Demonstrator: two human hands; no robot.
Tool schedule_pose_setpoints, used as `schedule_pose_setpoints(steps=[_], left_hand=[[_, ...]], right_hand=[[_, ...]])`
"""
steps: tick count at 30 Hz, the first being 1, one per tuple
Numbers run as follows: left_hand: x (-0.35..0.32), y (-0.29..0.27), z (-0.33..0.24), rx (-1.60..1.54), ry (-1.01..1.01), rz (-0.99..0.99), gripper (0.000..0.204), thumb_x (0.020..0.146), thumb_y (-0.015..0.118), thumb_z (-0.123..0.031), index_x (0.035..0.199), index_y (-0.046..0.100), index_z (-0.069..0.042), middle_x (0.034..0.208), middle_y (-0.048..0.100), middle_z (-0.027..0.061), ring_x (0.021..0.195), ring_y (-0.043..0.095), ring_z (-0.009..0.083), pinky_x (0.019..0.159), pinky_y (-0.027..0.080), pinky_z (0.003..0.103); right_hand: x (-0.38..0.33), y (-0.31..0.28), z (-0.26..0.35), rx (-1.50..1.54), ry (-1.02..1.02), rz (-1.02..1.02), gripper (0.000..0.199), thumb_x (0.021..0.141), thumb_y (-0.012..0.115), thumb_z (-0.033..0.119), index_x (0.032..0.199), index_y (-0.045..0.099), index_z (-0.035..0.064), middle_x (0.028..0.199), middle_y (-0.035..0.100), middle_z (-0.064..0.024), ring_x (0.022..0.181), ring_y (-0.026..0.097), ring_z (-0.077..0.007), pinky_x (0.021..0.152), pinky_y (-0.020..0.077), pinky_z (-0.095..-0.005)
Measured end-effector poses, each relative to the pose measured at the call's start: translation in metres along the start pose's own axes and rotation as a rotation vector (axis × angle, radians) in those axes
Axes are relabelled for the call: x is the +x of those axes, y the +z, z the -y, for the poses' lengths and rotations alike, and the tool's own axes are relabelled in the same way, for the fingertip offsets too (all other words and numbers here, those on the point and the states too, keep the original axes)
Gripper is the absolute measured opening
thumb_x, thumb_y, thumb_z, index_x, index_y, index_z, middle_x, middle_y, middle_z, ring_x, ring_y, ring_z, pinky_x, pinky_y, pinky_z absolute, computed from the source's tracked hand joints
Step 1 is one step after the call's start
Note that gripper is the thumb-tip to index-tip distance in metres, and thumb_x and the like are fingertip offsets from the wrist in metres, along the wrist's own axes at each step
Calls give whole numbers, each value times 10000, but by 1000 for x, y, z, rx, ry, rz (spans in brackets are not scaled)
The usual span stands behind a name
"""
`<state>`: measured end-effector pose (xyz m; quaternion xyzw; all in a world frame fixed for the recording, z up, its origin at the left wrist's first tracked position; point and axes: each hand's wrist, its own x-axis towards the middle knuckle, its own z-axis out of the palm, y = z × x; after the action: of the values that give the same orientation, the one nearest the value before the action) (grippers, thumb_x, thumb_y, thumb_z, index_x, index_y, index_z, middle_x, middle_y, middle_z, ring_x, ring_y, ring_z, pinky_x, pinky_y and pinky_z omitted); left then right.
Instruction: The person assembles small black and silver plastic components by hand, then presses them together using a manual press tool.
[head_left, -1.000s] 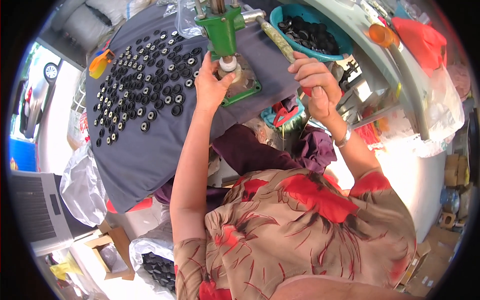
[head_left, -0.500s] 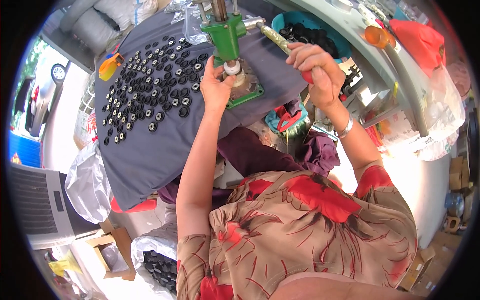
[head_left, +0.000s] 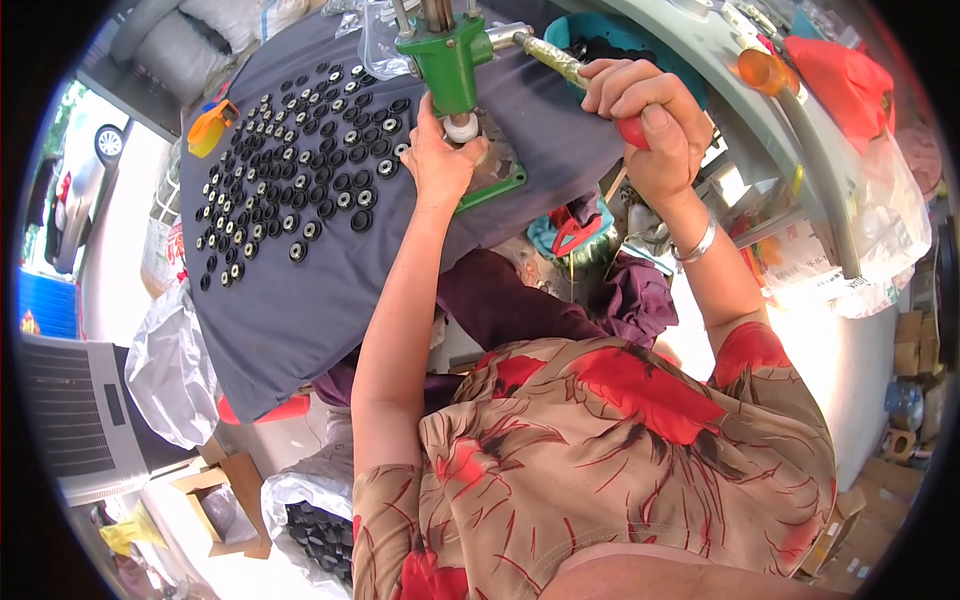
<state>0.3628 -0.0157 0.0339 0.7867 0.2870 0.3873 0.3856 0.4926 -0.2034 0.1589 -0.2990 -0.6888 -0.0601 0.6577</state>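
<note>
A green hand press (head_left: 448, 68) stands on the dark grey cloth. My left hand (head_left: 442, 168) is at its foot, thumb on the near side and fingers reaching up behind, curled round the spot below the ram. A white round tip (head_left: 462, 128) on the ram shows between thumb and fingers; what lies under it is hidden by the hand. At the right, my right hand (head_left: 655, 125) is closed round the end of the press lever (head_left: 552, 60), whose red knob (head_left: 632, 131) shows by the thumb. Several black rings and wheels (head_left: 290, 160), some with pale centres, lie left of the press.
The grey cloth (head_left: 310, 320) covers the table. A teal basin (head_left: 690, 85) holding black parts stands behind my right hand. An orange-yellow tool (head_left: 210, 128) lies at the table's far left. A clear plastic bag (head_left: 385, 45) is beside the press. An open carton (head_left: 225, 505) stands on the floor.
My right hand and the lever knob have moved slightly right and nearer. My left hand has shifted right, its thumb now further across the press foot. The view has shifted a little.
</note>
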Motion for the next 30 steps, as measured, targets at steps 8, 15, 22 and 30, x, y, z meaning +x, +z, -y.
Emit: schedule_pose_setpoints(steps=[8, 15, 22, 30], left_hand=[[-12, -7, -7, -113, 18, -98, 971, 650, 813, -60, 1462, 280, -31, 1060, 706, 141, 1012, 664, 258, 915, 472, 346], [-14, -11, -6, -85, 39, -70, 1008, 657, 835, -84, 1466, 241, 12, 1039, 715, 149, 968, 689, 235, 886, 486, 322], [-13, -13, -8, -59, 73, -52, 987, 677, 810, -70, 1467, 225, 22, 1027, 717, 144, 934, 699, 241, 861, 503, 318], [-9, -17, -7, -78, 81, 14, 994, 686, 808, -69, 1474, 208, 21, 1031, 719, 129, 928, 700, 232, 861, 505, 316]], right_hand=[[30, -9, -2, 60, 78, 32, 259, 940, 417, 196, 860, 523, -27, 806, 538, -173, 733, 553, -282, 881, 460, -518], [2, 2, -1, 119, 46, -46, 258, 941, 459, 173, 816, 554, -32, 798, 590, -151, 748, 590, -247, 863, 486, -455], [-33, 5, -4, -18, -2, -10, 268, 961, 461, 191, 820, 558, -15, 792, 574, -128, 739, 588, -260, 901, 467, -529], [-50, 7, -9, -25, -57, 1, 247, 968, 472, 198, 846, 552, -1, 821, 574, -129, 767, 587, -279, 912, 450, -552]])
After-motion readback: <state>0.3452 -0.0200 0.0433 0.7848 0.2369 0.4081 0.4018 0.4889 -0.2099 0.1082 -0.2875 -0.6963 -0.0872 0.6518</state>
